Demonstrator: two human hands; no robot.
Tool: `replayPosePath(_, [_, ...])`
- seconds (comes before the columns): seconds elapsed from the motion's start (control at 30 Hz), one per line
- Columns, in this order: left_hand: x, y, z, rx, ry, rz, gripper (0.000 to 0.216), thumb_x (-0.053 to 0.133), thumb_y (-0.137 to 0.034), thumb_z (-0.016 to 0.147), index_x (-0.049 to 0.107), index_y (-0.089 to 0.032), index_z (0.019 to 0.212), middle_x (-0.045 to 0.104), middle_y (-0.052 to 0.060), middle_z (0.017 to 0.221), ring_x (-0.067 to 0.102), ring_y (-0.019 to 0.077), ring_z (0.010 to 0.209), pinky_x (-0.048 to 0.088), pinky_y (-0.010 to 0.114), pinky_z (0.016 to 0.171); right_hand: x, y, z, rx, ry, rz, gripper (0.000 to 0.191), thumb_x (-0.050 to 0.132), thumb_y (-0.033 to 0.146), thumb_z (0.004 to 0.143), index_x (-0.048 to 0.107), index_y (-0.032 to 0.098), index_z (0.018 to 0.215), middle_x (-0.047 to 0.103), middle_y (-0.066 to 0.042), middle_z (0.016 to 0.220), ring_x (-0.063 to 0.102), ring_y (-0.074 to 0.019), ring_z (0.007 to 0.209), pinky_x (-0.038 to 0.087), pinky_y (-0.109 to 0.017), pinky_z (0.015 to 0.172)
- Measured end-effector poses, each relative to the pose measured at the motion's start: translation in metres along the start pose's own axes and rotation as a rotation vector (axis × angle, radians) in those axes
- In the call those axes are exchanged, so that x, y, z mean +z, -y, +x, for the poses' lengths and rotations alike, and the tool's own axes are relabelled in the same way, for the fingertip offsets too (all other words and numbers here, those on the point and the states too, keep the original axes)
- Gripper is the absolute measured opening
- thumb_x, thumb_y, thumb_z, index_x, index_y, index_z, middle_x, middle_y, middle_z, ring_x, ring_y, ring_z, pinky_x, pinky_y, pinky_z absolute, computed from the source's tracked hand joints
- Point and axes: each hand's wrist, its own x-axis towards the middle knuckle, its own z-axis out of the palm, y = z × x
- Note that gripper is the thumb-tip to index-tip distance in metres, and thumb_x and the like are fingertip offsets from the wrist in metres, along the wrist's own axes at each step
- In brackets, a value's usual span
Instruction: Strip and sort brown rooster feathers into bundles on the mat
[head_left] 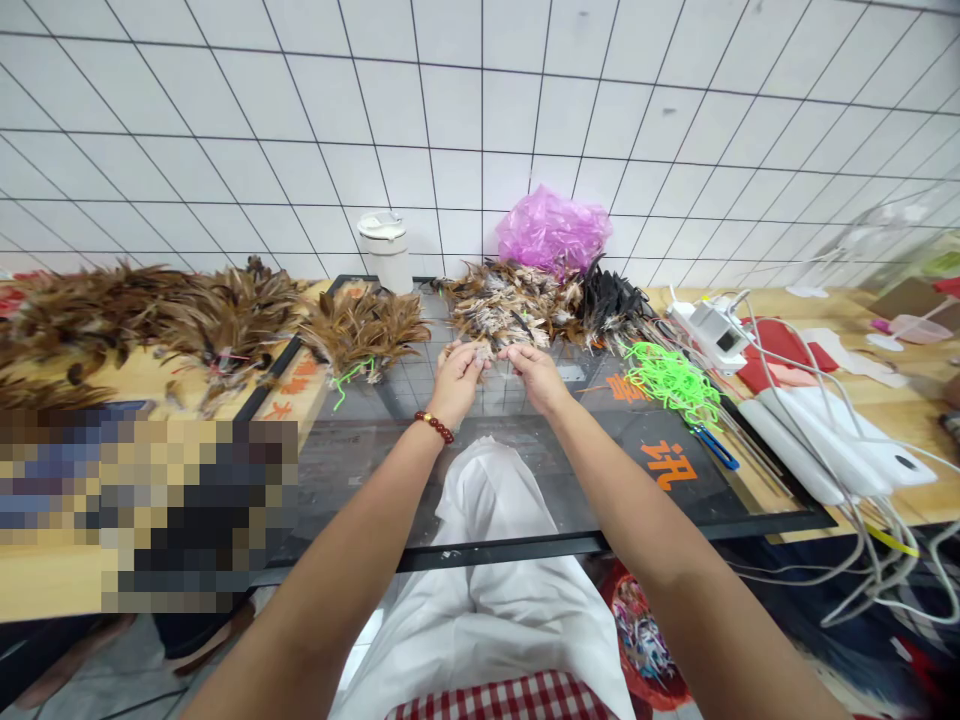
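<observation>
Red-checked cloth (502, 697) shows at the person's waist. Beyond, the left hand (457, 378) pinches a pale feather (485, 352) above the dark tabletop (517, 480); whether the bunched right hand (535, 375) grips anything cannot be told. Farther out lie a feather pile (510, 310), green strings (673, 380) and a pink bag (553, 230).

Passage over the dark glass panel (341, 445), feather pile (517, 310) beyond, green cords (675, 385) rightward.
</observation>
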Motion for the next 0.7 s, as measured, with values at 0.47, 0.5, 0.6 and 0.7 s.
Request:
replayPosePath(0.47, [0.002, -0.011, -0.011, -0.551, 0.387, -0.641, 0.018, 0.065, -0.028, 0.071, 0.054, -0.014, 0.067, 0.038, -0.005, 0.051, 0.025, 0.0019, 0.037, 0.027, 0.016, 0.038, 0.011, 0.015, -0.012, 0.049, 0.205, 0.104, 0.043, 0.068, 0.044, 0.067, 0.066, 0.019, 0.101, 0.058, 0.001, 0.071, 0.047, -0.0092, 0.063, 0.040, -0.024, 0.063])
replayPosePath(0.5, [0.002, -0.011, -0.012, -0.574, 0.405, -0.648, 0.018, 0.065, -0.028, 0.070, 0.053, -0.014, 0.067, 0.037, -0.005, 0.051, 0.021, 0.0012, 0.036, 0.021, 0.015, 0.037, 0.011, 0.016, -0.013, 0.061, 0.229, 0.124, 0.043, 0.068, 0.044, 0.067, 0.066, 0.019, 0.101, 0.057, 0.002, 0.068, 0.048, -0.0092, 0.063, 0.041, -0.024, 0.064])
replayPosePath(0.6, [0.005, -0.009, -0.011, -0.565, 0.380, -0.571, 0.019, 0.063, -0.029, 0.072, 0.052, -0.015, 0.066, 0.038, -0.005, 0.052, 0.018, 0.0013, 0.036, 0.012, 0.015, 0.036, 0.012, 0.015, -0.013, 0.078, 0.252, 0.167, 0.039, 0.069, 0.042, 0.068, 0.067, 0.019, 0.099, 0.054, 0.003, 0.063, 0.047, -0.0083, 0.060, 0.042, -0.023, 0.063])
replayPosePath(0.7, [0.009, -0.003, -0.011, -0.413, 0.216, -0.310, 0.023, 0.056, -0.033, 0.077, 0.050, -0.016, 0.063, 0.040, -0.004, 0.051, 0.024, 0.0039, 0.037, 0.016, 0.018, 0.037, 0.014, 0.011, -0.012, 0.064, 0.198, 0.183, 0.042, 0.073, 0.038, 0.064, 0.066, 0.020, 0.101, 0.056, 0.003, 0.067, 0.047, -0.0077, 0.059, 0.040, -0.022, 0.061])
